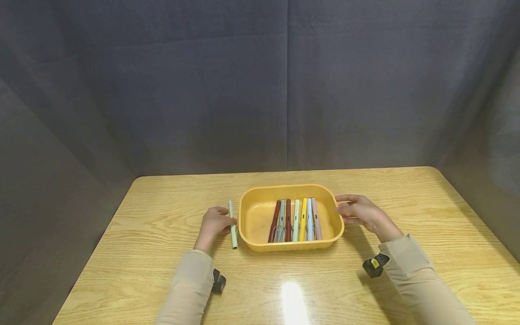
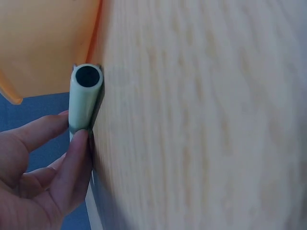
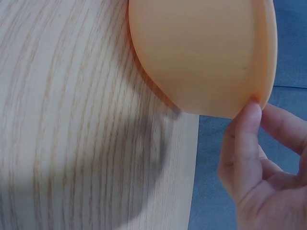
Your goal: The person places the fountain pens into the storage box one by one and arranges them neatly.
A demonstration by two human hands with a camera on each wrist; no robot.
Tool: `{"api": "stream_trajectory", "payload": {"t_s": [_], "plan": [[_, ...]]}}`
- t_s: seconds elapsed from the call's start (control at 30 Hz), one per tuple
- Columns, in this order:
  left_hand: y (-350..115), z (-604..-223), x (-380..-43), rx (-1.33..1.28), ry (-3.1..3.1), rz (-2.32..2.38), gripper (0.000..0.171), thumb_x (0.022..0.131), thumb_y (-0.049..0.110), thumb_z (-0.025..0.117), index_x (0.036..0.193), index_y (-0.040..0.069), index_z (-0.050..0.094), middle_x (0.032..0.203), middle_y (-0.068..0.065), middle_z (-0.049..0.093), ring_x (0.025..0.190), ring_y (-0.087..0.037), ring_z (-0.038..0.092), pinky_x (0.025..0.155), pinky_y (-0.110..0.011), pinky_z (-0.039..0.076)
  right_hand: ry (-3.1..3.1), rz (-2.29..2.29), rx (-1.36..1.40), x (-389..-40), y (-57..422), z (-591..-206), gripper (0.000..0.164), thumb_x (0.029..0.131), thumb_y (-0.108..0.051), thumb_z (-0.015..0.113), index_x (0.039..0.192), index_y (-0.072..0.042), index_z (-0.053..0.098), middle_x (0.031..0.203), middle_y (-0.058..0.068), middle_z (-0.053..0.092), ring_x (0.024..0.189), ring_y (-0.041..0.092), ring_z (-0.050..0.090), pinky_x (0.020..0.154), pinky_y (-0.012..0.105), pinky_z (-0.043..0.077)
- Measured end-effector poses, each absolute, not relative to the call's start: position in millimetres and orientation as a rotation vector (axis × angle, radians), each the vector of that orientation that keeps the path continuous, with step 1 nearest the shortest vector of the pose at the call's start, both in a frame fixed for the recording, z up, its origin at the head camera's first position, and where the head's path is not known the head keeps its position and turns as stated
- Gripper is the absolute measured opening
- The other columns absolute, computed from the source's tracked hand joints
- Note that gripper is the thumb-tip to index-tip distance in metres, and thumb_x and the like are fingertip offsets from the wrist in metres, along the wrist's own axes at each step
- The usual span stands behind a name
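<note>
Between the thumb and fingers of my left hand (image 1: 215, 223) is a light green pen (image 1: 233, 225), just left of a yellow plastic tray (image 1: 253, 192). The left wrist view shows the pen's round, dark hollow end pointing toward the camera. At the tray's right end, my right hand (image 1: 363, 214) pinches the rim; in the right wrist view the thumb (image 3: 250, 117) lies against the outer wall. Several pens lie side by side in the tray's right part: dark red (image 1: 275, 221), grey-green, dark red, light green (image 1: 296, 220), yellow (image 1: 303, 220), light blue (image 1: 310, 219) and pale mauve (image 1: 317, 219).
The tray stands on a wood-grain table (image 1: 134, 271) with rounded far corners. Dark grey cloth (image 1: 211, 90) hangs behind the table and at both sides. Black wrist cameras (image 1: 373, 265) are worn at both sleeves. A bright glare patch (image 1: 294, 302) shows near the front.
</note>
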State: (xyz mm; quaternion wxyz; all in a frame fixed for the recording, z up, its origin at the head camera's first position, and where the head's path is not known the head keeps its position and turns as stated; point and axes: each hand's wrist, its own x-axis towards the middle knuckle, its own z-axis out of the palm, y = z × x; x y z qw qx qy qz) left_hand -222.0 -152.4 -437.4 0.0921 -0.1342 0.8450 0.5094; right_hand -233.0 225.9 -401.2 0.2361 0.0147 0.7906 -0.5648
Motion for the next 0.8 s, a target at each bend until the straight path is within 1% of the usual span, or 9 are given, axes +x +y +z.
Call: {"api": "stream_trajectory", "payload": {"t_s": [0.17,0.33,0.43,0.53,0.63,0.8], "plan": [[-151.6,-438.2,-222.4,-0.417,2.5,1.514,0.046,0.082,0.001,0.067,0.123,-0.012,0.054,0.105,-0.027,0.066,0.066,-0.01,0.064,0.063,-0.022,0.06,2.168,-1.547,0.037,-232.6,225.9,-401.5,0.058,0.095,-0.009,0.054,0.142,0.011,0.029,0.088,-0.008,0.059,0.077,0.002,0.056,0.07,0.016,0.057],[-150.7,-437.2,-222.0,-0.429,2.488,1.538,0.043,0.081,0.001,0.064,0.122,-0.011,0.057,0.108,-0.026,0.066,0.072,-0.012,0.064,0.068,-0.026,0.061,2.168,-1.539,0.037,-232.6,225.5,-400.5,0.058,0.095,-0.01,0.053,0.143,0.011,0.028,0.087,-0.008,0.059,0.078,0.002,0.056,0.07,0.016,0.057],[-150.5,-435.4,-221.5,-0.43,2.473,1.575,0.043,0.082,0.0,0.061,0.123,-0.011,0.056,0.109,-0.026,0.065,0.076,-0.015,0.065,0.07,-0.029,0.062,2.17,-1.534,0.038,-233.5,225.8,-400.8,0.058,0.095,-0.01,0.053,0.143,0.011,0.028,0.093,-0.005,0.06,0.08,0.002,0.057,0.071,0.016,0.057],[-151.3,-432.9,-221.0,-0.434,2.458,1.611,0.043,0.082,0.0,0.058,0.124,-0.011,0.055,0.108,-0.027,0.065,0.076,-0.015,0.065,0.072,-0.031,0.062,2.178,-1.526,0.041,-233.9,225.9,-400.8,0.058,0.095,-0.011,0.053,0.143,0.01,0.028,0.098,-0.003,0.06,0.081,0.001,0.058,0.071,0.017,0.057],[-153.1,-429.3,-221.1,-0.437,2.448,1.651,0.043,0.082,-0.001,0.057,0.124,-0.012,0.054,0.106,-0.027,0.066,0.073,-0.014,0.064,0.075,-0.032,0.062,2.184,-1.518,0.045,-233.5,225.6,-400.3,0.059,0.095,-0.011,0.053,0.144,0.01,0.027,0.097,-0.004,0.06,0.081,0.002,0.058,0.072,0.016,0.057],[-157.2,-420.3,-223.0,-0.471,2.377,1.749,0.046,0.083,-0.001,0.057,0.128,-0.009,0.052,0.105,-0.022,0.065,0.074,-0.012,0.063,0.076,-0.029,0.062,2.173,-1.538,0.037,-233.7,227.6,-402.4,0.061,0.093,-0.014,0.057,0.143,0.009,0.03,0.094,-0.004,0.061,0.082,0.003,0.058,0.073,0.017,0.058]]}}
